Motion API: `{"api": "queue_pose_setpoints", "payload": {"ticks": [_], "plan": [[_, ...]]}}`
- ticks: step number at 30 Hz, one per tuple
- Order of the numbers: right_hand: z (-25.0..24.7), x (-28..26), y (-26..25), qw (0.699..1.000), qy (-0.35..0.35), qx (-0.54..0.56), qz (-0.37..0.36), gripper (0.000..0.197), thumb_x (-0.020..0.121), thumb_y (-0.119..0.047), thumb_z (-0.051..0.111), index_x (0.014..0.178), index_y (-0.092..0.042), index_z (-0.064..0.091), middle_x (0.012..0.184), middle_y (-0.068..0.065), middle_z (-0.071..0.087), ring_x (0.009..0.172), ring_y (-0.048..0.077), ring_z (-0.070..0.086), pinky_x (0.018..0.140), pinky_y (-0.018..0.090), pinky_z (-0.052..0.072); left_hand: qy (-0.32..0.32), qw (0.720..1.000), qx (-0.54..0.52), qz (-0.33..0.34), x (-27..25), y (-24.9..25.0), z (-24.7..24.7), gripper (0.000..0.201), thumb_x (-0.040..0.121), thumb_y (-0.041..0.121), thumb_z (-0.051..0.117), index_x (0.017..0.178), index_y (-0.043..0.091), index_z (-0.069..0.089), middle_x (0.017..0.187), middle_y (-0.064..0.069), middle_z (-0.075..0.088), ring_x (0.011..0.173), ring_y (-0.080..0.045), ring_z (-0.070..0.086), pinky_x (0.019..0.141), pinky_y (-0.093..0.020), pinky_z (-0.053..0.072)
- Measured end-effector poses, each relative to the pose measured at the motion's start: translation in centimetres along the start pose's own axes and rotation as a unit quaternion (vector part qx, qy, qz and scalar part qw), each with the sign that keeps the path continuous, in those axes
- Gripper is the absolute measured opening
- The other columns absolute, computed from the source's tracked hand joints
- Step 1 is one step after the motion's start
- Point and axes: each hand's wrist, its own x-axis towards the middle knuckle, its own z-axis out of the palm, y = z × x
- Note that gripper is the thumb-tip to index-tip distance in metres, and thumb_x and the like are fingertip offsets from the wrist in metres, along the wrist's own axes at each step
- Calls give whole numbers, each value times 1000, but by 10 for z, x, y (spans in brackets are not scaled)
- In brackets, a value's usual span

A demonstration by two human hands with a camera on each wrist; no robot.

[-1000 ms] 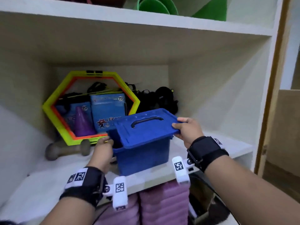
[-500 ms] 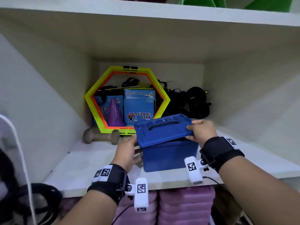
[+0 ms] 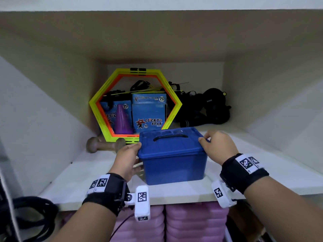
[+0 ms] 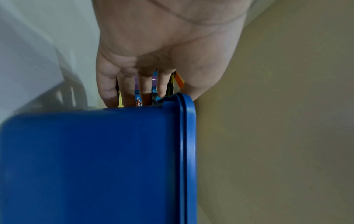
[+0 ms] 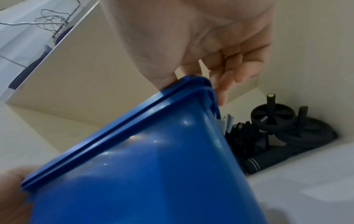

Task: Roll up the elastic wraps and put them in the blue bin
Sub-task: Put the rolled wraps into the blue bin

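Note:
The blue bin (image 3: 174, 168) stands at the front of a white shelf (image 3: 262, 175) with its lid (image 3: 171, 142) lying flat on top. My left hand (image 3: 129, 158) clasps the bin's left end, thumb on the lid's corner and fingers down the side wall. In the left wrist view these fingers (image 4: 145, 84) reach behind the bin (image 4: 95, 166). My right hand (image 3: 216, 145) pinches the lid's right edge, thumb on top. The right wrist view shows its fingers (image 5: 228, 75) curled at the rim of the bin (image 5: 143, 166). The lid hides the inside, and I see no wraps.
Behind the bin lean yellow and orange hexagon frames (image 3: 104, 86), blue boxes (image 3: 148, 110) and a purple cone (image 3: 121, 121). A dumbbell (image 3: 103, 145) lies to the left. Black gear (image 3: 209, 109) with a wheel (image 5: 270, 115) fills the back right. Pink mats (image 3: 192, 222) are stacked below.
The lid, held tilted over the bin a second ago, now lies flat on it. My left hand has moved up to the lid's left corner. The view has shifted to face the shelf squarely.

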Motion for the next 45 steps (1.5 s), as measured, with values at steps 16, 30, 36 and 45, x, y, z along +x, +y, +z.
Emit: {"api": "queue_pose_setpoints", "payload": {"ticks": [16, 30, 36, 45], "plan": [[20, 4, 31, 897, -108, 399, 157, 57, 94, -30, 65, 140, -8, 40, 117, 15, 62, 100, 27, 65, 85, 47, 58, 163, 984, -30, 71, 0, 8, 8, 19, 90, -3, 63, 104, 8, 57, 91, -14, 65, 74, -24, 65, 72, -39, 58], [21, 16, 42, 682, -149, 643, 316, 8, 98, -12, 59, 93, -5, 59, 80, 14, 64, 63, 23, 54, 60, 33, 44, 84, 990, -40, -107, -5, 25, 4, 20, 102, 10, 50, 89, 2, 63, 64, -11, 72, 63, -20, 68, 72, -32, 52], [19, 23, 44, 697, -193, 617, 312, 10, 95, -18, 62, 96, -8, 64, 79, 10, 68, 62, 20, 56, 57, 30, 45, 72, 987, 78, -116, -1, 38, 13, 33, 99, 7, 50, 67, 2, 58, 54, -14, 67, 47, -27, 64, 50, -33, 52], [17, 30, 35, 743, -182, 570, 300, 8, 91, -7, 64, 97, -4, 62, 76, 14, 65, 55, 20, 61, 54, 28, 51, 136, 976, 164, -34, 22, 30, 12, 22, 78, 3, 76, 94, 5, 61, 86, -17, 66, 69, -26, 63, 57, -32, 54]]}}
